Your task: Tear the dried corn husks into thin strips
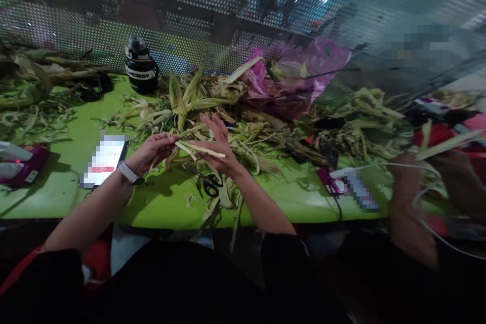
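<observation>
Pale corn husk strips (195,148) stretch between my two hands at the middle of the green table. My left hand (157,148), with a white-strapped watch on its wrist, is closed in a pinch on their left end. Across from it, my right hand (222,151) is open, fingers apart; the strips lie across it without a visible grip. Just below the hands, scissors with black handles (211,186) lie among husk scraps. A split green husk (182,104) stands up behind the hands.
A black bottle (141,68) and a pink plastic bag (292,83) stand by the perforated metal screen (182,15). A lit phone (104,161) lies left. Husk heaps (370,119) spread rightward, near another phone (362,191) and a co-worker's hands (455,172) holding husk.
</observation>
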The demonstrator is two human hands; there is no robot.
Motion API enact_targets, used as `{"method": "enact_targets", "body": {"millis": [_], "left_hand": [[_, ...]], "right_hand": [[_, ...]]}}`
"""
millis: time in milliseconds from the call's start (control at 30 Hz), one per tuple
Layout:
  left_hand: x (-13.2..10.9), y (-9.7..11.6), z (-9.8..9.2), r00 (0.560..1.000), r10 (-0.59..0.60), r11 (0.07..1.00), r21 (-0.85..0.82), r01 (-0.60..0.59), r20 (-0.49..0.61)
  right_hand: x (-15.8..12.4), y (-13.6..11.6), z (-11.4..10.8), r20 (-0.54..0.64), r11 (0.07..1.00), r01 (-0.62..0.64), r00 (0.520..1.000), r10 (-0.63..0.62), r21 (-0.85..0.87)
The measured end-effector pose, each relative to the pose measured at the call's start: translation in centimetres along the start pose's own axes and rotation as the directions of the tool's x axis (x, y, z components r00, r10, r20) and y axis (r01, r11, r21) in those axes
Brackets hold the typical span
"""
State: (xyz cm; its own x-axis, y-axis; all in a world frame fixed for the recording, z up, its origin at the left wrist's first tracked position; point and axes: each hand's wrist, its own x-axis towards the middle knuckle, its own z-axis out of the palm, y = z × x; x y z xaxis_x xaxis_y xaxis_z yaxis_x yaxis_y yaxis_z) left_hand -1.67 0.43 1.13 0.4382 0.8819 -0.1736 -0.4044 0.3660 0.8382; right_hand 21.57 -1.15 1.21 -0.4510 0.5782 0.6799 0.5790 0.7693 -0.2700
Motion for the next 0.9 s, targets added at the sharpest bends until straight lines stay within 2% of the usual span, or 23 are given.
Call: {"method": "enact_targets", "body": {"millis": [200, 333, 433, 567, 667, 700, 733, 833, 900], "left_hand": [[-0.5, -0.7, 0.6, 1.0, 0.02, 0.989, 0.148, -0.023, 0.021], [-0.6, -1.4, 1.3, 0.995, 0.08, 0.955, 0.279, -0.095, 0.066], [-0.6, -1.8, 1.6, 0.993, 0.096, 0.942, 0.316, -0.114, 0.071], [-0.6, -1.8, 1.4, 0.996, 0.072, 0.958, 0.275, -0.082, 0.046], [-0.5, -1.4, 0.9, 0.999, 0.043, 0.98, 0.193, -0.046, 0.023], [-0.4, -1.2, 0.7, 0.999, 0.031, 0.985, 0.169, -0.034, 0.021], [-0.3, -1.0, 0.4, 1.0, 0.019, 0.988, 0.151, -0.022, 0.02], [0.0, -0.6, -0.2, 0.999, -0.026, 0.991, 0.134, 0.022, 0.026], [0.1, -0.6, -0.4, 0.998, -0.055, 0.989, 0.138, 0.052, 0.024]], "right_hand": [[0.0, -1.3, -0.3, 0.006, 0.996, -0.035, 0.999, 0.035, 0.085], [0.1, -2.6, -0.1, 0.031, 0.964, -0.078, 0.997, 0.072, 0.253], [0.0, -3.5, 0.7, 0.06, 0.934, -0.094, 0.995, 0.078, 0.346], [-0.2, -3.2, 1.1, 0.004, 0.962, -0.015, 1.0, 0.015, 0.273], [0.0, -1.7, 0.0, -0.032, 0.981, -0.011, 0.999, 0.018, 0.191], [0.1, -1.2, -0.7, 0.004, 0.982, -0.008, 1.0, 0.008, 0.19], [0.3, -0.7, -1.3, 0.089, 0.979, 0.008, 0.996, -0.027, 0.202], [0.7, 0.0, -2.8, 0.347, 0.971, 0.041, 0.93, -0.124, 0.237], [0.8, 0.0, -3.1, 0.382, 0.972, 0.037, 0.915, -0.127, 0.232]]}}
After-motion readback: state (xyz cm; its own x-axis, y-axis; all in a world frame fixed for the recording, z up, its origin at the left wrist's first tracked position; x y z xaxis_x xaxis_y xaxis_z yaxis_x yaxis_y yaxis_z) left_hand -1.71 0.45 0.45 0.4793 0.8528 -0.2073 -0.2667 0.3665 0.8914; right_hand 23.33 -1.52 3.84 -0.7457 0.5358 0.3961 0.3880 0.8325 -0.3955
